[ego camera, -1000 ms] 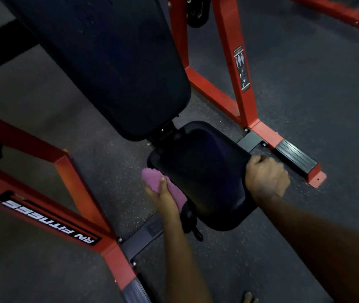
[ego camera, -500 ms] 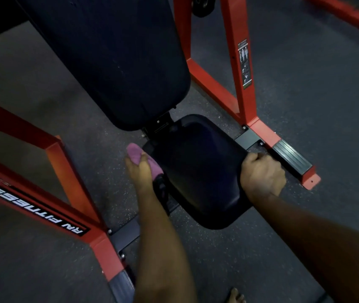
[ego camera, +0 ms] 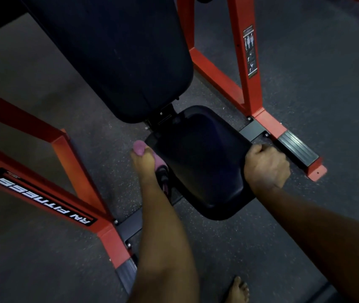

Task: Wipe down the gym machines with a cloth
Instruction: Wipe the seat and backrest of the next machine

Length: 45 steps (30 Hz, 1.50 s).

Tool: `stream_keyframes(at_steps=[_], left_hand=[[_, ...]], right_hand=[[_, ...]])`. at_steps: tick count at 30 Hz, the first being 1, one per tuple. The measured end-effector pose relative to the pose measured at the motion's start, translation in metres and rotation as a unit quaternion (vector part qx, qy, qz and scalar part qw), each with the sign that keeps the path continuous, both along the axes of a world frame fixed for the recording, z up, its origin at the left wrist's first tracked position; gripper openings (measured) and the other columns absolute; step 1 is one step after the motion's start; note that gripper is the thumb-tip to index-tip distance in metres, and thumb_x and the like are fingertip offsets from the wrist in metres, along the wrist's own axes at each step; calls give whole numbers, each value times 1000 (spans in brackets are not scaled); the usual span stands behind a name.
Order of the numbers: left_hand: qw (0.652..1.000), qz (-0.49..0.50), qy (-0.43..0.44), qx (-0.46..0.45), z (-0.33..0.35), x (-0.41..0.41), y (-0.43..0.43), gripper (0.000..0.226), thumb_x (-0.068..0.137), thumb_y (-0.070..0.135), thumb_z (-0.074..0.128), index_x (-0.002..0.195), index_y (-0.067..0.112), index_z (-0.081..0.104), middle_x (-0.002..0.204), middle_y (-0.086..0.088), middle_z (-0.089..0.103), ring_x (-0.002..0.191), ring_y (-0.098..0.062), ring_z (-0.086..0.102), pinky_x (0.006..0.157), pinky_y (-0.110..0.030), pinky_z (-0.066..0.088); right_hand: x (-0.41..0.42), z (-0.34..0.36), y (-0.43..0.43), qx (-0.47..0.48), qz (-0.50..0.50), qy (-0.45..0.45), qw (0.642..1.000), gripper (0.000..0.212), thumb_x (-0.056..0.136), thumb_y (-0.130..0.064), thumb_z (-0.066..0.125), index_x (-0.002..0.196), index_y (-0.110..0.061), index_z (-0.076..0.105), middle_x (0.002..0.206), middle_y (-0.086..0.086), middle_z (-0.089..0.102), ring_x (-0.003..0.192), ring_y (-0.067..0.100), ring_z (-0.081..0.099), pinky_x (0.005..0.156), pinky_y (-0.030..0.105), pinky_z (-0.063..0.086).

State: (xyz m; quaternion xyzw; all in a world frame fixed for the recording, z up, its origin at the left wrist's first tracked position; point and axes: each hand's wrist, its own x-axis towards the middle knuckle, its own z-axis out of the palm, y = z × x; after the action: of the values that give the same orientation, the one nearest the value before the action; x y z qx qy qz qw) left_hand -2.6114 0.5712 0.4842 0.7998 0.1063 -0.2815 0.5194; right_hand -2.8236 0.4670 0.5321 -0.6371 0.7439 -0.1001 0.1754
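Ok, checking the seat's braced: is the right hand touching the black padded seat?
Touching. Head view shows the right hand curled over the right edge of the black padded seat.

2 hands (left hand (ego camera: 144,164), right hand (ego camera: 266,169)), 1 cloth (ego camera: 139,148), 1 seat pad (ego camera: 202,162), 1 back pad (ego camera: 119,57), 1 foot (ego camera: 238,291).

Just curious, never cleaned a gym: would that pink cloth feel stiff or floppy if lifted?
Probably floppy: the cloth bunches into a rounded wad in the left hand, beside the seat. Likely light, since one hand holds it. It probably won't slip; it looks soft, though the picture is dim.
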Motion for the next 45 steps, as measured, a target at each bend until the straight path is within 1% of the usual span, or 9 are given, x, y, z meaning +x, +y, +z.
stream_keyframes(at_steps=[3, 8, 13, 19, 26, 30, 33, 39, 45], left_hand=[[1000, -9, -23, 7, -15, 9, -2, 9, 79, 31, 41, 86, 28, 44, 88, 1, 50, 81, -22, 55, 75, -36, 48], [999, -5, -37, 7, 5, -58, 27, 63, 93, 25, 67, 149, 14, 39, 138, -5, 52, 119, -25, 56, 93, -37, 45], [999, -14, -34, -8, 21, -132, 48, 69, 92, 42, 65, 151, 21, 36, 147, -7, 48, 129, -28, 53, 105, -49, 45], [995, -17, -60, 77, 10, -56, 14, 56, 98, 27, 61, 148, 11, 39, 143, -20, 43, 125, -39, 51, 88, -35, 38], [971, -90, -209, 72, 13, -76, 20, 58, 102, 31, 55, 154, 15, 36, 153, -14, 36, 134, -35, 43, 106, -40, 36], [936, -156, -316, 27, 27, -132, 45, 54, 98, 30, 58, 148, 15, 46, 148, -10, 45, 129, -28, 42, 96, -13, 21], [894, -229, -384, 11, 32, -172, 67, 53, 97, 34, 55, 146, 15, 48, 151, -11, 43, 134, -25, 39, 103, -1, 9], [744, -383, -541, 88, 21, -189, 77, 51, 99, 40, 52, 146, 20, 51, 150, -6, 45, 132, -34, 43, 108, -49, 38], [614, -509, -564, 214, 45, -193, 36, 56, 102, 53, 40, 154, 34, 34, 151, -1, 41, 125, -33, 47, 90, -49, 47]], right_hand=[[0, -1, -2, -1, -12, -1, 1000, 50, 101, -35, 36, 88, -2, 72, 80, 22, 68, 75, 38, 68, 71, 42, 55], [0, -1, -1, -6, -9, 0, 1000, 51, 100, -34, 37, 89, 1, 72, 84, 25, 70, 79, 40, 68, 72, 42, 54], [-1, -1, -1, -1, -12, -9, 1000, 50, 101, -35, 37, 89, -1, 72, 82, 22, 69, 77, 39, 68, 75, 48, 58], [-3, -6, -4, 8, -29, -33, 999, 46, 99, -36, 39, 93, -6, 73, 87, 21, 71, 83, 40, 69, 80, 50, 59], [-21, -11, -7, 73, -27, -238, 968, 41, 93, -33, 42, 104, -12, 75, 108, 16, 72, 104, 38, 63, 94, 46, 51], [-29, -14, -12, 126, -76, -378, 914, 45, 84, -37, 44, 100, -12, 76, 109, 9, 71, 106, 33, 64, 95, 45, 51], [-44, -25, -1, 174, -140, -559, 798, 49, 92, -30, 40, 116, -7, 75, 109, 11, 74, 96, 27, 70, 87, 35, 57], [-75, -46, -2, 275, -69, -614, 737, 61, 108, -41, 14, 136, -22, 65, 126, 4, 72, 118, 23, 65, 112, 41, 42], [-85, -62, -11, 348, -3, -649, 677, 74, 103, -63, 2, 125, -39, 68, 145, 2, 60, 132, 25, 57, 123, 53, 23]])
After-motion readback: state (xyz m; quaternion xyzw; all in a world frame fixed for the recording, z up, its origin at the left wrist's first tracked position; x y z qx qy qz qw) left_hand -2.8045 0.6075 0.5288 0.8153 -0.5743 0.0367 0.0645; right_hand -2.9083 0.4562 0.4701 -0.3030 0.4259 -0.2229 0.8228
